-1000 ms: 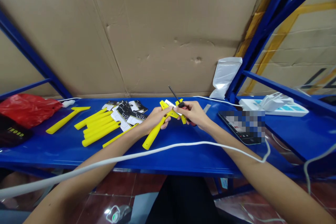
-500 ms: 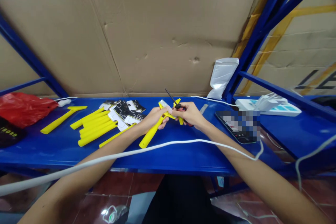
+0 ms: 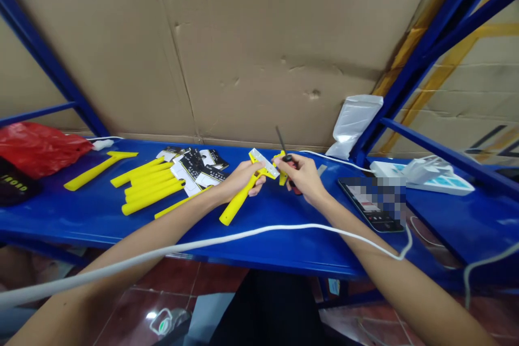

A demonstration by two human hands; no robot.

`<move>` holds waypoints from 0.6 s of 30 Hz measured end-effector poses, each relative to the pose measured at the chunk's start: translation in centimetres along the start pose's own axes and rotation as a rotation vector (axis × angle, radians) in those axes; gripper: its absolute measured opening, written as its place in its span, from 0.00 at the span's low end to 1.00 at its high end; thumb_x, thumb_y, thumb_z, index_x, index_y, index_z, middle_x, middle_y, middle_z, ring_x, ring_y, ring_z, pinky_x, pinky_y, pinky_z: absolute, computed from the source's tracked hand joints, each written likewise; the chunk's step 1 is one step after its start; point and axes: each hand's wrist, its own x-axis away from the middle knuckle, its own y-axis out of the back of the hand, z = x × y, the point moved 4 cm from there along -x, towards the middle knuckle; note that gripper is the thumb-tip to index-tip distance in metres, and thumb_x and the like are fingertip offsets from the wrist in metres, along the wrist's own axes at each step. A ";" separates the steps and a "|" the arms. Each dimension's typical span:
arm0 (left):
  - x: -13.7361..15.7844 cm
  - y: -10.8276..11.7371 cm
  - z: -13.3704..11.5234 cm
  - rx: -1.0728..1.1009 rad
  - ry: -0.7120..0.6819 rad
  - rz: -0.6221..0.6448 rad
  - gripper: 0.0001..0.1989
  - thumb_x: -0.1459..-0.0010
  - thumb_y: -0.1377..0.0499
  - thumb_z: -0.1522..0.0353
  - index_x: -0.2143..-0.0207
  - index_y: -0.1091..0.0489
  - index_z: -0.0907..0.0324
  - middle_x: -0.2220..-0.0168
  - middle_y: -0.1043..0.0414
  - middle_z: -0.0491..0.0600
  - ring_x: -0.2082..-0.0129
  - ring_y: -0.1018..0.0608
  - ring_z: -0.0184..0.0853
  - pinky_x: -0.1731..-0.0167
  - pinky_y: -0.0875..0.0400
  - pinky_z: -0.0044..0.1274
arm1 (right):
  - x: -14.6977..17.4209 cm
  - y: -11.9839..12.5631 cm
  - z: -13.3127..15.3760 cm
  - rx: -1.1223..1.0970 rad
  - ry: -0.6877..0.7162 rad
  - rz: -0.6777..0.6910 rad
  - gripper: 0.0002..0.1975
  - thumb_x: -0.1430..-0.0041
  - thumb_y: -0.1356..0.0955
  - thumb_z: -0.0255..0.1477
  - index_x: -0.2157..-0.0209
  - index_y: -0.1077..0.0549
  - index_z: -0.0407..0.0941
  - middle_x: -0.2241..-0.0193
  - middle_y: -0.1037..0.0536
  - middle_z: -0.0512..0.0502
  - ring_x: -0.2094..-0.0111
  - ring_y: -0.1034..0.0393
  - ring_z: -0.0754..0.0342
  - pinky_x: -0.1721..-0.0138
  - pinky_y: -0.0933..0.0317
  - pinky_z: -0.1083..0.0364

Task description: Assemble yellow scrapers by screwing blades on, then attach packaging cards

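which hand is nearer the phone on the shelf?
Right. The right hand holds a screwdriver just left of the phone; the left hand grips the yellow scraper farther left.

Pale letters "HORD" stand on the black bag (image 3: 14, 186) at far left.

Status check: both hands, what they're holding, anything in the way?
Left hand grips yellow scraper. Right hand grips screwdriver beside scraper head. White cable drapes across both forearms.
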 end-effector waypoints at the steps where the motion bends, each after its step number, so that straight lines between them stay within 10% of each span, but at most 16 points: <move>1: -0.1 0.1 0.0 0.009 -0.008 -0.017 0.16 0.27 0.37 0.56 0.62 0.32 0.58 0.79 0.34 0.40 0.89 0.35 0.27 0.86 0.40 0.21 | 0.0 0.2 0.3 -0.037 0.023 -0.029 0.22 0.44 0.21 0.44 0.56 0.15 0.42 0.67 0.14 0.43 0.82 0.29 0.57 0.86 0.38 0.58; 7: -0.1 0.5 -0.5 0.027 -0.034 -0.071 0.18 0.29 0.35 0.54 0.64 0.36 0.55 0.80 0.36 0.39 0.89 0.37 0.27 0.86 0.42 0.21 | 0.1 0.9 2.3 -0.218 0.151 -0.085 0.28 0.44 0.24 0.39 0.42 0.18 0.48 0.44 0.14 0.35 0.45 0.16 0.32 0.82 0.41 0.59; 18: -0.3 0.9 0.1 0.016 -0.022 -0.049 0.19 0.30 0.34 0.52 0.62 0.36 0.55 0.80 0.36 0.38 0.89 0.35 0.28 0.86 0.41 0.21 | 0.1 1.4 2.7 -0.228 0.204 -0.209 0.23 0.45 0.19 0.45 0.53 0.20 0.48 0.43 0.15 0.37 0.57 0.17 0.44 0.80 0.37 0.56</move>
